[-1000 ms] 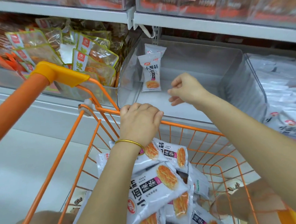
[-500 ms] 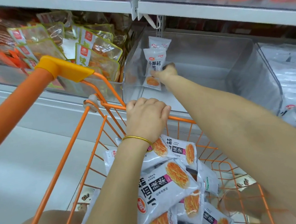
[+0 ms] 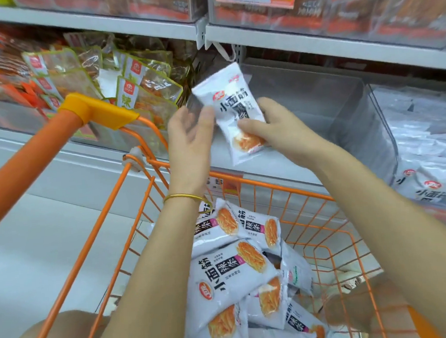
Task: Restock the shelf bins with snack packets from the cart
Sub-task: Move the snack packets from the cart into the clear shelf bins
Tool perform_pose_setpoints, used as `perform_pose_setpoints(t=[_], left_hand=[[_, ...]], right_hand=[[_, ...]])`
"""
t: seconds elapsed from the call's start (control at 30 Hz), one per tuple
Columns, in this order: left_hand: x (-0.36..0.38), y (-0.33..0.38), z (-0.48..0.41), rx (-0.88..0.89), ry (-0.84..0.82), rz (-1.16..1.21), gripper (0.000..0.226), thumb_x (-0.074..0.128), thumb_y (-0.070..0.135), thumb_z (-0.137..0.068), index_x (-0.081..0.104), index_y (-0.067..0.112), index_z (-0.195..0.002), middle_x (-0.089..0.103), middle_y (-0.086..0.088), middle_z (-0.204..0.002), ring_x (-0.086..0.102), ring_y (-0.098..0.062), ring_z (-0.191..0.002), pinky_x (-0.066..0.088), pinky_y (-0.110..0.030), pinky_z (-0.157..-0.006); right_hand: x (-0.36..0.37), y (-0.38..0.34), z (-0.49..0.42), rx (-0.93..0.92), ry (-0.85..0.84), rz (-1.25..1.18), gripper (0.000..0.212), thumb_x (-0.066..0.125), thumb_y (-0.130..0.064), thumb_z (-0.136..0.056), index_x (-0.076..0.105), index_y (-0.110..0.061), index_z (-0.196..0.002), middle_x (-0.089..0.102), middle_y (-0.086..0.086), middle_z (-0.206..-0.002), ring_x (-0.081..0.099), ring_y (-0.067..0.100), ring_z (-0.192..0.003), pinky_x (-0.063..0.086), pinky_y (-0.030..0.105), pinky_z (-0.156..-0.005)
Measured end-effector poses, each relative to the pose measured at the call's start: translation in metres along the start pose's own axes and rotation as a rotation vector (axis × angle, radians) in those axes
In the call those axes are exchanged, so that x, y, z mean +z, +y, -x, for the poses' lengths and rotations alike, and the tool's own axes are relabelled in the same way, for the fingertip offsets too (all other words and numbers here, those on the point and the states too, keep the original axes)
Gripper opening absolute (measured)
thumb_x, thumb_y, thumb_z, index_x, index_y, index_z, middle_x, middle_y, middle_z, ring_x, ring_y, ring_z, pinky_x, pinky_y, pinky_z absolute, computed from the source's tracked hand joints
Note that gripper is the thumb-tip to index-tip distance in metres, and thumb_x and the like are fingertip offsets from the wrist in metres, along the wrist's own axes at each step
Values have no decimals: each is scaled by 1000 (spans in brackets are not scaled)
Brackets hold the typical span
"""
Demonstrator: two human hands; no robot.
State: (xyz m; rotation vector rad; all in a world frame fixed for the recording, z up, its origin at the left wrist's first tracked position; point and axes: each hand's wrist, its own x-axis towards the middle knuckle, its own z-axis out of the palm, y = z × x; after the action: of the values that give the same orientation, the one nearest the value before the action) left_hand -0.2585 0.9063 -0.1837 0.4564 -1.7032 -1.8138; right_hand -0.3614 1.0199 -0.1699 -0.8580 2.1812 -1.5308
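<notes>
A person restocking a store shelf holds one white snack packet (image 3: 232, 107) up in the right hand (image 3: 285, 130), thumb (image 3: 250, 126) clamped across its printed front, directly before the open mouth of a clear shelf bin (image 3: 325, 101) and above the front rim of the orange cart (image 3: 270, 185). The packet's long axis runs close to upright, top leaning left, and the bin's bare space lies beyond it and to the right, so the right hand is plainly the nearer one for setting it in. The left hand (image 3: 189, 139) is raised just beside the packet's left edge, fingers loose and apart, gripping nothing; whether its thumb touches the wrapper cannot be told. More of the same packets (image 3: 232, 276) lie heaped in the cart below. The right hand's fingers are hidden behind the packet, the bin's floor is partly covered by both hands, and a blurred shape behind the left fingertips cannot be made out.
</notes>
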Motion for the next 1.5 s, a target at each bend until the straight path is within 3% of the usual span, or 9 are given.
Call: perform_pose_setpoints(t=[0.13, 0.3, 0.43, 0.5, 0.6, 0.8, 0.93, 1.27, 1.5], left_hand=[[-1, 2, -1, -71, -3, 85, 26, 54, 42, -85, 59, 27, -64, 58, -13, -74, 54, -26, -73, 45, -46, -70], [-8, -14, -8, -129, 94, 38, 22, 56, 24, -89, 59, 11, -71, 63, -17, -75, 59, -29, -72, 50, -57, -71], [-5, -10, -13, -104, 111, 93, 23, 49, 19, -96, 57, 12, -76, 64, -11, -73, 61, -22, -66, 53, -37, -62], [-2, -9, -10, -32, 53, 106, 19, 42, 19, -99, 56, 8, -95, 66, -10, -93, 66, -18, -83, 56, -33, -74], [-5, -23, -6, 204, -53, -459, 30, 43, 24, -98, 50, 9, -123, 57, -6, -123, 53, -16, -115, 40, -29, -101], [-4, -54, 1, 385, -405, -1383, 52, 20, 43, -97, 47, 19, -134, 38, -4, -147, 22, -19, -142, 5, -39, -116], [-5, -62, -1, 503, -325, -1375, 53, 26, 41, -89, 68, 15, -108, 65, -9, -119, 54, -26, -120, 32, -40, -106], [-3, -65, 0, 509, -305, -1346, 47, 31, 38, -88, 72, 17, -95, 68, -6, -110, 60, -24, -111, 23, -37, -100], [-2, -65, 1, 499, -297, -1363, 47, 31, 38, -89, 73, 18, -94, 69, -5, -110, 60, -23, -112, 22, -35, -100]], right_hand=[[10, -11, 41, -20, -236, 22, 22, 67, -3, -84, 55, -22, -85, 61, -15, -75, 57, -10, -59, 44, 6, -57], [15, -2, 43, 26, -228, 187, 35, 82, -18, -70, 51, -27, -84, 61, -17, -81, 57, -12, -64, 44, 7, -59], [12, -2, 39, 6, -281, 150, 22, 71, -18, -82, 53, -26, -91, 64, -14, -85, 58, -7, -68, 47, 11, -63], [3, 4, 29, 104, -234, -44, 5, 60, -16, -91, 57, -21, -91, 67, -10, -74, 61, 2, -62, 50, 17, -56], [-11, 22, -6, 338, 34, -240, 8, 55, -18, -93, 58, -18, -86, 65, -8, -59, 58, 10, -58, 48, 20, -46], [10, 67, -89, 390, 189, -195, 48, 76, 0, -74, 56, -2, -117, 69, 9, -102, 68, 22, -88, 58, 36, -69], [29, 84, -126, 268, 299, 145, 46, 80, -19, -73, 53, -8, -109, 62, 4, -105, 58, 20, -94, 47, 29, -81], [34, 102, -160, 358, 384, 328, 65, 80, -21, -75, 40, -2, -123, 49, 13, -129, 51, 29, -117, 41, 34, -94], [33, 106, -162, 366, 369, 261, 70, 86, -25, -66, 42, -4, -118, 56, 10, -122, 58, 26, -109, 47, 33, -85]])
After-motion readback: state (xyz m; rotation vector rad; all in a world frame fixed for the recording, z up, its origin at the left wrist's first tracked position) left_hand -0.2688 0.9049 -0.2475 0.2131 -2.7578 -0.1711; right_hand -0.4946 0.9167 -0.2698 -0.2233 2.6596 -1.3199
